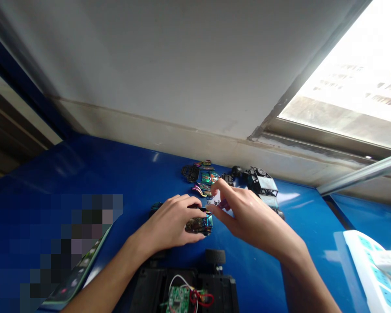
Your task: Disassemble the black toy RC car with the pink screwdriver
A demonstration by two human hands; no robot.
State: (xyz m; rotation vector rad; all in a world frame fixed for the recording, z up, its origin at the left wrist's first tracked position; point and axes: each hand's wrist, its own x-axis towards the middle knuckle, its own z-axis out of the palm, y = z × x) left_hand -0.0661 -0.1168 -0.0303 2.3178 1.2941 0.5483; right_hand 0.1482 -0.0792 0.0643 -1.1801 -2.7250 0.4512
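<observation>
My left hand [176, 219] is closed around a small toy car [200, 224] with a dark, shiny, multicoloured body, thumb and fingers on its sides. It rests on or just above the blue table. My right hand [239, 206] is pinched around a thin tool with a purple handle [224, 203], close to the car's upper right end. The tool's tip is too small to make out clearly. Just beyond the fingertips lie several tiny dark screw-like pieces [217, 202] on a pale patch. Part of the car is hidden by my left hand.
Shiny coloured car parts [210, 177] and a black frame piece [190, 173] lie by the wall. A black toy truck [262, 180] stands beside them. Nearest me is a black car chassis [150, 287] with a green circuit board [178, 299]. A white power strip [371, 269] lies right; a blurred-out screen device is left.
</observation>
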